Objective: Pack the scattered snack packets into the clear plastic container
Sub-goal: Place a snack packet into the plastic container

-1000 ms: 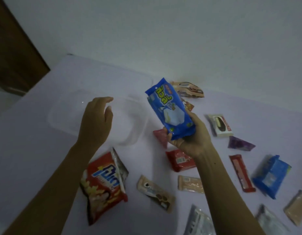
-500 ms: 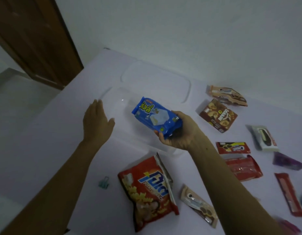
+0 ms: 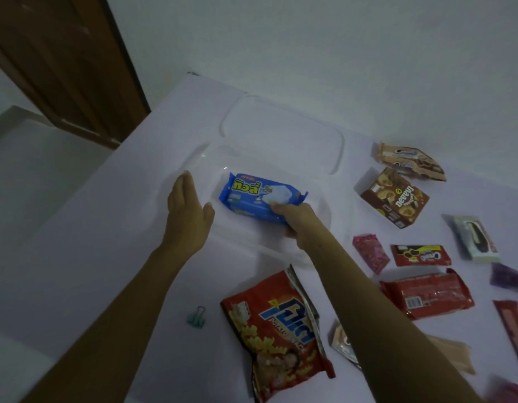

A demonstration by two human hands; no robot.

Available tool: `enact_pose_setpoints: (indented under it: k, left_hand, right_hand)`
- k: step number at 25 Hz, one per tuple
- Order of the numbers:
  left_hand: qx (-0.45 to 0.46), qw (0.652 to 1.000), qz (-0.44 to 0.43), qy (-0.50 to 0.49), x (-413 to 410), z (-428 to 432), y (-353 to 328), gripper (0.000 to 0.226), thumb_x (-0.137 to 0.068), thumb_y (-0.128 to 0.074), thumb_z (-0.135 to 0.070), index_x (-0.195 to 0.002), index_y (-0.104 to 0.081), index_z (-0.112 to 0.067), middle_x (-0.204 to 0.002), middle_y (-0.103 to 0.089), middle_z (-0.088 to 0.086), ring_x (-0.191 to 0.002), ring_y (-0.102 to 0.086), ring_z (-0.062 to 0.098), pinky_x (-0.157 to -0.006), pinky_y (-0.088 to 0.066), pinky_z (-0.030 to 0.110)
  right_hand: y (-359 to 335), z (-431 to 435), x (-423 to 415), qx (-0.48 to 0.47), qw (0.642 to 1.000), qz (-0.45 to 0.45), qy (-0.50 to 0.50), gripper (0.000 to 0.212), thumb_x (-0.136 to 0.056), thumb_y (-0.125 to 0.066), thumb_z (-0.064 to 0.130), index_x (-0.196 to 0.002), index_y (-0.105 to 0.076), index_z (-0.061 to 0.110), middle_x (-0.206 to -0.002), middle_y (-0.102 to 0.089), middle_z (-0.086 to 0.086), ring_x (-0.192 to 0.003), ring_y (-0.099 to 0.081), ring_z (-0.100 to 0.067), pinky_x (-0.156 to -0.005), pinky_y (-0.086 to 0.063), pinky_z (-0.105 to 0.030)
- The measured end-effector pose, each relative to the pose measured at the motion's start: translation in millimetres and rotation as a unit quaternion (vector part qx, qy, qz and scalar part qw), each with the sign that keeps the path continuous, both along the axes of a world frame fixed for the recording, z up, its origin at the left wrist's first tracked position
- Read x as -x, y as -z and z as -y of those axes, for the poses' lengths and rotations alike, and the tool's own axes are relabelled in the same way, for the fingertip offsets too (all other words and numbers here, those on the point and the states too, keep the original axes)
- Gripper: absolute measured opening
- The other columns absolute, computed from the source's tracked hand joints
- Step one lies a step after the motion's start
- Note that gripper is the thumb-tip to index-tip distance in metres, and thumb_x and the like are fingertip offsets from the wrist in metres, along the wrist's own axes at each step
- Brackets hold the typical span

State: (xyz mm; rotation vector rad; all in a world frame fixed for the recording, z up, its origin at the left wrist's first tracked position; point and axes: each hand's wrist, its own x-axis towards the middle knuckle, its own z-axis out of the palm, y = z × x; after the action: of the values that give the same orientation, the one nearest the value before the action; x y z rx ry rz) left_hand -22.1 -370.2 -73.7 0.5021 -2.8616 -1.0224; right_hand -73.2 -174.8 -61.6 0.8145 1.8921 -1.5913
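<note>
The clear plastic container (image 3: 321, 181) sits in the middle of the white table. Inside it lies a blue snack packet (image 3: 252, 199), and my right hand (image 3: 298, 225) grips the packet's near right end. My left hand (image 3: 188, 216) rests flat against the container's left side, fingers together, holding nothing. Scattered around are a big red chips bag (image 3: 281, 330), a brown biscuit box (image 3: 396, 197), a tan packet (image 3: 411, 161), a pink packet (image 3: 369, 253), a red Oreo packet (image 3: 420, 255) and a red wrapped pack (image 3: 426, 295).
The container's clear lid (image 3: 284, 123) lies flat behind it. A small green binder clip (image 3: 196, 315) sits left of the chips bag. More packets lie at the right edge, among them a white one (image 3: 475, 238). A brown door (image 3: 63, 59) stands beyond the table's left edge.
My right hand has carried the blue packet from above the table down into the container, turning it flat. My left hand has stayed at the container's left side.
</note>
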Motion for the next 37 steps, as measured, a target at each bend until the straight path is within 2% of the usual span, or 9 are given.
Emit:
enact_pose_setpoints:
  k: [5,9,16,21,25,27,30,33,37]
  left_hand:
    - [-0.006,1.000,-0.012,0.009,0.5,1.9,3.2,0.071,-0.092,-0.049,-0.014,-0.147,-0.005,-0.003,-0.155,-0.009,0.020,-0.141,-0.012,0.037,-0.116,-0.014,0.042]
    - [-0.002,1.000,-0.025,0.014,1.1,2.4,4.5,0.071,-0.090,-0.051,-0.012,-0.146,-0.009,0.000,-0.153,-0.013,0.022,-0.140,-0.016,0.038,-0.115,-0.014,0.042]
    - [-0.002,0.999,-0.034,0.017,0.5,3.1,6.4,0.072,-0.089,-0.052,-0.011,-0.146,-0.009,0.000,-0.153,-0.014,0.022,-0.140,-0.017,0.037,-0.115,-0.015,0.041]
    - [0.000,1.000,-0.025,0.014,2.2,3.4,5.6,0.072,-0.090,-0.052,-0.012,-0.146,-0.008,0.000,-0.153,-0.013,0.023,-0.140,-0.016,0.038,-0.115,-0.014,0.041]
    - [0.015,0.999,-0.016,0.024,2.1,1.6,2.3,0.073,-0.089,-0.053,-0.010,-0.145,-0.008,0.004,-0.152,-0.014,0.026,-0.140,-0.016,0.039,-0.115,-0.012,0.043]
    - [0.018,0.999,-0.012,0.023,3.1,1.1,1.1,0.073,-0.089,-0.053,-0.010,-0.145,-0.008,0.004,-0.152,-0.014,0.027,-0.140,-0.015,0.039,-0.115,-0.012,0.043]
    - [0.026,0.999,-0.015,0.019,5.7,2.4,2.4,0.072,-0.089,-0.053,-0.009,-0.145,-0.010,0.006,-0.151,-0.015,0.029,-0.140,-0.016,0.041,-0.115,-0.013,0.044]
    - [0.025,1.000,-0.005,0.009,6.2,0.9,1.7,0.072,-0.090,-0.052,-0.009,-0.145,-0.009,0.004,-0.151,-0.014,0.029,-0.140,-0.016,0.041,-0.115,-0.013,0.045]
    - [0.027,1.000,0.000,0.009,7.5,2.0,2.5,0.072,-0.090,-0.053,-0.009,-0.146,-0.009,0.003,-0.152,-0.012,0.028,-0.139,-0.016,0.042,-0.114,-0.015,0.046]
  right_hand:
    - [24.5,15.3,17.3,0.052,0.995,-0.018,0.088,0.048,-0.072,-0.079,0.011,-0.111,-0.053,0.001,-0.108,-0.060,-0.014,-0.092,-0.060,-0.027,-0.082,-0.055,-0.037]
    - [38.3,27.5,29.8,0.050,0.993,-0.036,0.105,0.048,-0.065,-0.084,0.021,-0.098,-0.051,0.008,-0.106,-0.062,-0.012,-0.097,-0.063,-0.029,-0.086,-0.056,-0.045]
    - [36.8,37.8,32.0,0.090,0.990,-0.048,0.096,0.075,-0.053,-0.088,0.034,-0.113,-0.054,0.005,-0.110,-0.066,-0.012,-0.095,-0.066,-0.028,-0.083,-0.057,-0.045]
    - [3.7,16.2,2.6,0.093,0.989,-0.042,0.109,0.061,-0.076,-0.076,0.020,-0.123,-0.042,0.001,-0.113,-0.056,-0.015,-0.090,-0.064,-0.025,-0.086,-0.057,-0.041]
    - [-45.2,-24.5,-41.3,-0.016,0.977,-0.202,0.063,0.041,-0.084,-0.065,0.013,-0.122,-0.048,0.011,-0.096,-0.063,-0.007,-0.082,-0.065,-0.022,-0.084,-0.057,-0.044]
    - [-62.4,-54.2,-60.1,-0.134,0.937,-0.314,0.075,0.024,-0.086,-0.060,0.011,-0.109,-0.057,0.017,-0.092,-0.065,0.001,-0.083,-0.066,-0.019,-0.079,-0.058,-0.041]
    - [-63.7,-107.7,-81.5,-0.289,0.874,-0.364,0.142,0.022,-0.085,-0.055,0.003,-0.103,-0.062,0.014,-0.097,-0.065,-0.001,-0.094,-0.063,-0.023,-0.079,-0.051,-0.033]
    - [-41.8,-159.2,-101.0,-0.444,0.857,-0.249,0.075,0.046,-0.077,-0.057,0.000,-0.121,-0.054,0.012,-0.128,-0.048,-0.020,-0.114,-0.049,-0.038,-0.092,-0.042,-0.041]
    - [-5.7,-188.4,-114.8,-0.410,0.907,-0.015,-0.099,0.070,-0.077,-0.066,0.031,-0.137,-0.028,0.038,-0.156,0.005,-0.016,-0.137,-0.011,-0.052,-0.107,-0.024,-0.065]
